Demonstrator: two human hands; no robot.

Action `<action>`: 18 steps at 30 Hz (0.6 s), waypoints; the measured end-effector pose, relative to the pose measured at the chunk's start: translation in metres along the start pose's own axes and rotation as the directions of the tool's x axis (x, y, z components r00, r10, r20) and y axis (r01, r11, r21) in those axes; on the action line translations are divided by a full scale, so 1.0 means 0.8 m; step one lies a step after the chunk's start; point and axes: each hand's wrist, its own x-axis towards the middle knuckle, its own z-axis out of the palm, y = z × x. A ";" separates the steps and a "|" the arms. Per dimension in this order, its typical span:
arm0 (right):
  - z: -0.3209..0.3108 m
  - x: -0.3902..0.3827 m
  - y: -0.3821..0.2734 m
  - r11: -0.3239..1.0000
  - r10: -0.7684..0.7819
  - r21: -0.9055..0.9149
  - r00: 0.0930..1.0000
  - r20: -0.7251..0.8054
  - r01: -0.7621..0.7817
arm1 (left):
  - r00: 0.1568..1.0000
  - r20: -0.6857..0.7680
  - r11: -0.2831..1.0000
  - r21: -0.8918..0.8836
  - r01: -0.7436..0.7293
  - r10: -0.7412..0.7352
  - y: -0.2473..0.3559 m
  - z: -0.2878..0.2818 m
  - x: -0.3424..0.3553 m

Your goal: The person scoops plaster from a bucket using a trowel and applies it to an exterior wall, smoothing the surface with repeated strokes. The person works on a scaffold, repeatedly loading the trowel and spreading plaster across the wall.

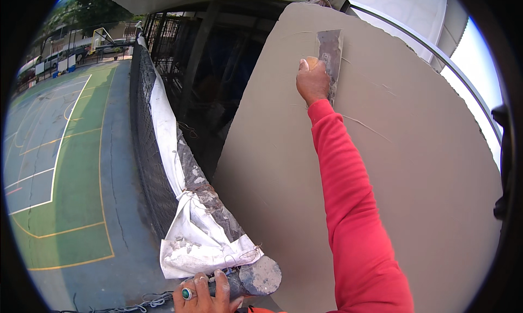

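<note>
My right hand (315, 83), at the end of a red sleeve, is closed around the handle of a plastering trowel (330, 45). The trowel's long grey blade lies against the upper part of a smooth grey-beige plastered wall (425, 144). Thin raised ridges of plaster run across the surface beside the blade. Low in the view, my left hand (200, 296), with a green-stoned ring and plaster-flecked fingers, grips a dark pipe (235, 284). White cloth (199, 236) knotted around a plaster-spattered rail hangs just above those fingers.
A round, plaster-crusted pipe end (261, 275) sticks out near the wall's lower left. Dark mesh fencing (150, 133) runs along the left, above a green and blue sports court (81, 187) far below. A curved metal rail (430, 49) passes behind the wall's upper right edge.
</note>
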 end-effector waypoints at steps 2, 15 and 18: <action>-0.045 -0.019 0.017 1.000 -0.006 0.030 0.998 -0.070 0.008 | 1.000 -0.015 1.000 0.014 -0.024 0.024 -0.002 0.000 0.000; -0.375 -0.222 0.125 0.895 0.140 0.444 0.974 -0.177 -0.048 | 1.000 -0.018 0.997 -0.075 -0.027 0.025 0.005 -0.008 -0.009; -0.448 -0.283 0.145 0.860 0.165 0.506 0.977 -0.138 -0.074 | 0.997 -0.072 0.998 -0.047 -0.036 0.032 0.009 -0.005 -0.012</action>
